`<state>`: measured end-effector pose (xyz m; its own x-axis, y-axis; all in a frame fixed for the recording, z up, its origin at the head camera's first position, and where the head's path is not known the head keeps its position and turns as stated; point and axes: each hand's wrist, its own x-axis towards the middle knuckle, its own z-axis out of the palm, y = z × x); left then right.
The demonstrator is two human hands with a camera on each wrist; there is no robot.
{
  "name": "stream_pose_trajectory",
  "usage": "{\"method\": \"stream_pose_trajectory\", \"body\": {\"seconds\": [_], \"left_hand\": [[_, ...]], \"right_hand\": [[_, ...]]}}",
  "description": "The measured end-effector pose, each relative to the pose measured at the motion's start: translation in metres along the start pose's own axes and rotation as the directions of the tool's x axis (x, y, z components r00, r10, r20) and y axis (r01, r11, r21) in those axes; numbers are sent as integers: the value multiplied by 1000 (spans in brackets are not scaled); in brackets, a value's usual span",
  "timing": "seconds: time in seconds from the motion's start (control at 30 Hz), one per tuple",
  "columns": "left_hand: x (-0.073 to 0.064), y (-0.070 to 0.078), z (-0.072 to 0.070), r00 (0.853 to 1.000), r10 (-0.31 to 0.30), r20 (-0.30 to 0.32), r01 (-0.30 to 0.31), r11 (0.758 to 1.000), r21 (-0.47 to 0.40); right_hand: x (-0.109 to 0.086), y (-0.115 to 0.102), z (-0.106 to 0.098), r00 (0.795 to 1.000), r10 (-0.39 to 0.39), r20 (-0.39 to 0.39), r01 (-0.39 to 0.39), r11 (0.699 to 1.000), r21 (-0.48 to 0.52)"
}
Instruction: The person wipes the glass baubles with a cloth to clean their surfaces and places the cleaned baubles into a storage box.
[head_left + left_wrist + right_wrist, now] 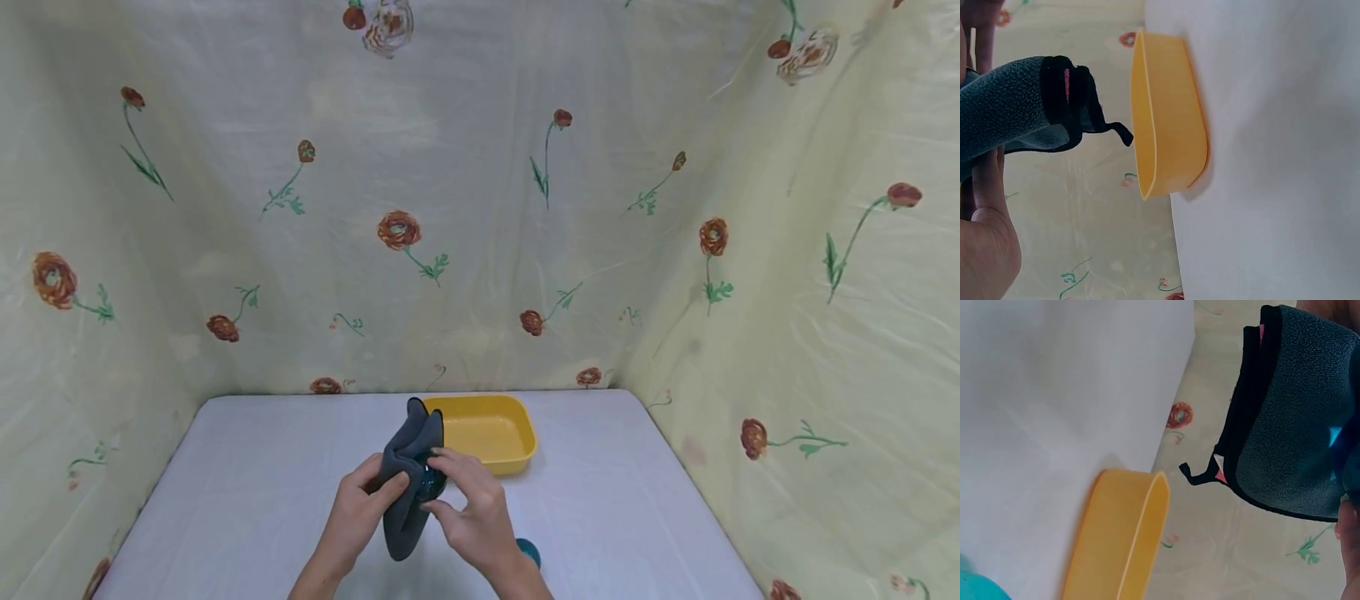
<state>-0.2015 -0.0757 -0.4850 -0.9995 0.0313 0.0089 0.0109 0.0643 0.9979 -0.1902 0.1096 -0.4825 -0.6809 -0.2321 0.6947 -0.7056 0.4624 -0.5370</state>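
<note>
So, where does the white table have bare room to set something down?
The white table shows bare room left of the left hand and right of the yellow tray and teal object, out to the side edges. The middle is crowded: there the right hand holds a shiny blue object, the left the gray cloth.

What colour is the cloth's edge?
Black. The edge of the cloth shows best in the right wrist view.

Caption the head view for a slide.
Left hand holding grey cloth against a shiny blue object in the right hand, yellow tub beyond.
</note>
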Motion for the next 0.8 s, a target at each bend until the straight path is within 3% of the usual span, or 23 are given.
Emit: {"method": "stream_pose_trajectory", "body": {"seconds": [0.17, 0.37, 0.57, 0.8], "left_hand": [[-1, 3, 0, 1000, 4, -5, -4, 1000, 7], [-3, 6, -1, 1000, 8, 14, -9, 999, 34], [-3, 5, -2, 999, 16, 28, -18, 999, 50], [-3, 2, -1, 999, 27, 35, -29, 999, 46]], "right_hand": [[1, -1, 1, 999, 52, -11, -51, 997, 65], [1, -5, 1, 982, 190, -12, -186, 972, 141], [1, -4, 1, 954, 299, 10, -294, 930, 219], [0, -2, 1, 910, 412, 46, -404, 856, 323]]}}
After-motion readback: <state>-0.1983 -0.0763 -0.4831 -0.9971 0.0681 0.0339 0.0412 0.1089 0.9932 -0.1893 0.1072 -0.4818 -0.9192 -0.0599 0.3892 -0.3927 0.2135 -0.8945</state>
